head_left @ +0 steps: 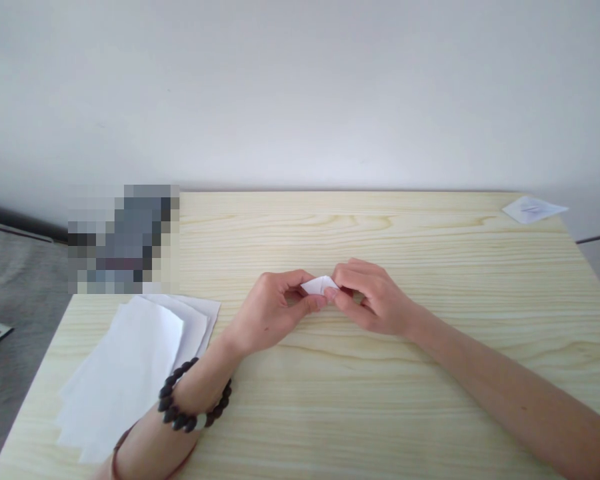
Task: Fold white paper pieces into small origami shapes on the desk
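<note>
Bead bracelet (195, 403), paper stack (130, 360) nearest; left hand (265, 313), right hand (375, 300) grip pinching folded paper (320, 285).

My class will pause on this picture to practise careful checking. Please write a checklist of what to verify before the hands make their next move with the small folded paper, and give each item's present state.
1. Both hands hold the small folded paper: ok. The left hand and right hand each pinch one end.
2. Grip at the fingertips, not the palms: ok.
3. Creases lined up: cannot tell, as the fingers hide most of the paper.
4. Paper lifted off the table: cannot tell.
5. Spare white sheets lie beside the left forearm: ok.
6. Bead bracelet away from the paper: ok, it sits back on the left wrist.
</note>
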Demonstrator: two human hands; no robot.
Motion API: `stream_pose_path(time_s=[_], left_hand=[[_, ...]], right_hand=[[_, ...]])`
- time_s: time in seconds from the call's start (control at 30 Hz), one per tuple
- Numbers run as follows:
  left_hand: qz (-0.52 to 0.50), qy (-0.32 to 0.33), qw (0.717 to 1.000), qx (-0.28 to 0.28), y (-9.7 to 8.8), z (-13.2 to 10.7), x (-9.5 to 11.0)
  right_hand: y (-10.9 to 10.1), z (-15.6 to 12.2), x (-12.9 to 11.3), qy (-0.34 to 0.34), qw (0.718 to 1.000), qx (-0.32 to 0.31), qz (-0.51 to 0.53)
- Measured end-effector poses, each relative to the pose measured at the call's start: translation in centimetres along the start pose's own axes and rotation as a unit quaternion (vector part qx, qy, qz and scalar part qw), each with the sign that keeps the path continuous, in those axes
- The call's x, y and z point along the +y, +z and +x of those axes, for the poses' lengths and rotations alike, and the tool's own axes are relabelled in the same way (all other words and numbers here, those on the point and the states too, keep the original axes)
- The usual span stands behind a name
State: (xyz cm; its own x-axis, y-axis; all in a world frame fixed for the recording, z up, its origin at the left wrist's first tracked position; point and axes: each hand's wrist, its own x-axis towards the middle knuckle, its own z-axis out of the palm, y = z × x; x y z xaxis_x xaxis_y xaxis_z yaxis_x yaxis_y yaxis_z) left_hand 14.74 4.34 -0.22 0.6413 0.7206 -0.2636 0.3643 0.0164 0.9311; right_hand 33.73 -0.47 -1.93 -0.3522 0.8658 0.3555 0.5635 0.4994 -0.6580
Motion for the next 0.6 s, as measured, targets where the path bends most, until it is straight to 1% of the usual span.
stream_pose_path(time_s=[0.07, 0.17, 0.27, 0.37, 0.4, 0.47, 0.53, 0.6], left_hand=[[0.006, -0.004, 1.000, -0.012, -0.10, 0.05, 0.19], [-0.010, -0.016, 0.999, -0.050, -0.36, 0.09, 0.44], [-0.002, -0.031, 0.996, -0.087, -0.55, -0.01, 0.73], [0.011, -0.017, 0.993, -0.115, -0.53, -0.14, 0.97], [0.010, -0.009, 0.993, -0.118, -0.47, -0.17, 1.02], [0.011, -0.004, 0.994, -0.105, -0.29, -0.17, 1.03], [0.018, -0.013, 0.996, -0.086, -0.10, -0.14, 0.95], [0.032, -0.028, 0.996, -0.079, 0.04, -0.11, 0.80]], right_hand=[[-0.06, 0.01, 0.02, -0.001, 1.000, -0.002, 0.017], [-0.26, 0.06, -0.01, 0.008, 0.999, -0.014, 0.037], [-0.50, 0.13, -0.03, 0.035, 0.997, -0.015, 0.062], [-0.65, 0.21, 0.02, 0.054, 0.996, -0.017, 0.064], [-0.66, 0.22, 0.06, 0.054, 0.997, -0.021, 0.060], [-0.60, 0.23, 0.17, 0.048, 0.997, -0.028, 0.060], [-0.46, 0.21, 0.31, 0.039, 0.997, -0.030, 0.061], [-0.28, 0.17, 0.42, 0.024, 0.998, -0.036, 0.055]])
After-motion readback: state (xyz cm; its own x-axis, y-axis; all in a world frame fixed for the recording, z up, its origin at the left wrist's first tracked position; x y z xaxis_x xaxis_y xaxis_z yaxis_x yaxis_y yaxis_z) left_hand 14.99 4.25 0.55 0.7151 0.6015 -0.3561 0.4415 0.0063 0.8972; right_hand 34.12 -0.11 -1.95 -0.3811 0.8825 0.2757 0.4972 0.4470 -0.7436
